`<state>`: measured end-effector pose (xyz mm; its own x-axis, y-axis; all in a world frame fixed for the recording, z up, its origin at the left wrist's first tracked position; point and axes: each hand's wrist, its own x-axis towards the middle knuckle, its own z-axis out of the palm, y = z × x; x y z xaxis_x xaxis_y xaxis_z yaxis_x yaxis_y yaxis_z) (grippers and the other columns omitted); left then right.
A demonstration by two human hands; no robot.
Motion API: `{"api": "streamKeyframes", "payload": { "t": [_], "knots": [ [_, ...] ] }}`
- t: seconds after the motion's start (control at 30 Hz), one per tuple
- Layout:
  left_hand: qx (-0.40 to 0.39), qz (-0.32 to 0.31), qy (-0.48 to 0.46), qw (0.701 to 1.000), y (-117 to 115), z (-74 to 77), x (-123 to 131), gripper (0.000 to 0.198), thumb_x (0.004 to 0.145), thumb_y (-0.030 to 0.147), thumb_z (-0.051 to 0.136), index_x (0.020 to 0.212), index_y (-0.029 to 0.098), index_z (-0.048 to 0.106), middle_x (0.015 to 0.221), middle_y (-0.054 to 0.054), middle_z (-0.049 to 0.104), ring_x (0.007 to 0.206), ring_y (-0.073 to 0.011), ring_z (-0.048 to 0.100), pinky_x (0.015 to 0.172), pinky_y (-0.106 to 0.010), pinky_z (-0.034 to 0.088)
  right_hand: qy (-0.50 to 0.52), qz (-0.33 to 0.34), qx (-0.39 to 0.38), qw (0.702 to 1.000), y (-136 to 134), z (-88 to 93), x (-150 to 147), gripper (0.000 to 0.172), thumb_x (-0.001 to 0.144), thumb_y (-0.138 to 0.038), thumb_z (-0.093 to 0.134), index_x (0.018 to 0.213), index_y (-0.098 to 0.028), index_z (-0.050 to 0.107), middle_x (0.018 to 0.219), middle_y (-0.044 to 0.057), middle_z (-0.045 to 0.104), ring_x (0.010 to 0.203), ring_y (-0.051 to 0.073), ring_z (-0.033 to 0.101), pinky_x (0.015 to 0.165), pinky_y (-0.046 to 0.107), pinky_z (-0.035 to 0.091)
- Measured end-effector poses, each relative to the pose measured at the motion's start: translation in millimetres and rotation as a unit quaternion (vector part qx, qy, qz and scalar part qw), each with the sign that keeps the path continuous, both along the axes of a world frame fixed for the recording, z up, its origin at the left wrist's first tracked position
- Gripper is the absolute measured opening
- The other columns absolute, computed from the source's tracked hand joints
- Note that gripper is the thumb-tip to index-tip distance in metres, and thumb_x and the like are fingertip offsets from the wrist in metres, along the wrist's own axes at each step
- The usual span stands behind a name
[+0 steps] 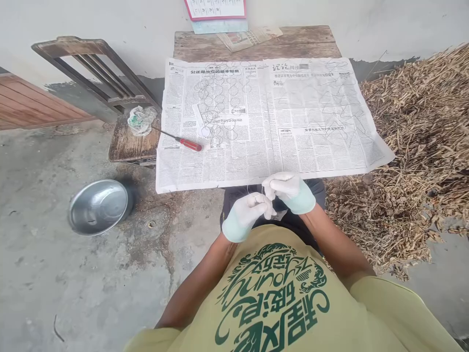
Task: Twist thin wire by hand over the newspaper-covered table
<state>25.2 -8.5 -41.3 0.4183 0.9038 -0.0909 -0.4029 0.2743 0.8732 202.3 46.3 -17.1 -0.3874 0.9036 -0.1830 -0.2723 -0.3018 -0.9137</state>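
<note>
My left hand (249, 213) and my right hand (287, 189) wear white knitted gloves with mint-green cuffs. They meet in front of my lap at the table's near edge, fingers pinched. A thin curved wire (248, 187) shows at the fingertips of both; its ends are hidden. Beyond them, a newspaper (252, 161) covers most of the wooden table. Several thin wire loops (220, 93) lie on its left half, with angular, star-like wire shapes (357, 105) on its right. A screwdriver with a red handle (189, 143) rests across the left edge, near a small white strip (198, 116).
Left of the table stands a wooden chair (120, 142) with a crumpled plastic bag (142, 121) on its seat. A metal basin (99, 206) sits on the concrete floor. Dried plant stalks (414, 146) are heaped at the right. A calendar (216, 9) hangs behind the table.
</note>
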Motion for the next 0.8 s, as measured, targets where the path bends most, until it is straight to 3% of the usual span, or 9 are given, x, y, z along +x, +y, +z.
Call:
{"api": "streamKeyframes", "payload": {
  "t": [0.2,0.33,0.47,0.63,0.8],
  "knots": [
    [-0.030,0.088,0.038,0.995,-1,-1.9,2,0.029,0.093,0.042,0.079,0.082,0.017,0.070,0.077,-0.004,0.074,0.074,-0.0173,0.069,0.081,-0.036,0.059,-0.072,0.017,0.056,0.996,-7,18.0,3,0.026,0.095,-0.037,0.067,0.110,-0.021,0.080,0.094,0.005,0.076,0.081,0.017,0.069,0.076,0.033,0.058],
    [-0.042,0.136,0.105,0.984,0,1.6,6,0.022,0.092,0.035,0.077,0.081,0.016,0.073,0.080,-0.004,0.075,0.075,-0.0162,0.068,0.080,-0.033,0.056,-0.221,-0.035,0.110,0.968,-19,28.7,-2,0.011,0.091,-0.026,0.072,0.095,-0.024,0.081,0.106,0.005,0.078,0.099,0.021,0.070,0.092,0.037,0.055],
    [-0.070,0.138,0.156,0.976,2,8.7,12,0.020,0.089,0.034,0.076,0.081,0.016,0.075,0.081,-0.004,0.076,0.075,-0.0163,0.068,0.080,-0.033,0.056,-0.295,-0.063,0.150,0.942,-24,31.4,-7,0.022,0.093,-0.025,0.067,0.073,-0.024,0.076,0.089,0.003,0.077,0.090,0.021,0.069,0.086,0.036,0.053],
    [-0.117,0.115,0.187,0.969,4,14.3,2,0.034,0.084,0.045,0.082,0.099,0.015,0.080,0.096,-0.009,0.081,0.083,-0.0187,0.073,0.085,-0.035,0.058,-0.332,-0.051,0.095,0.937,-16,30.4,-2,0.021,0.092,-0.025,0.063,0.077,-0.022,0.077,0.081,0.000,0.077,0.079,0.017,0.070,0.078,0.031,0.052],
    [-0.110,0.146,0.203,0.962,7,17.4,-15,0.052,0.087,0.053,0.079,0.122,0.015,0.077,0.105,-0.010,0.082,0.086,-0.0189,0.075,0.088,-0.035,0.059,-0.307,-0.024,0.026,0.951,-10,24.4,3,0.022,0.096,-0.030,0.061,0.082,-0.020,0.075,0.075,0.001,0.077,0.061,0.013,0.069,0.059,0.026,0.050]
  ]
}}
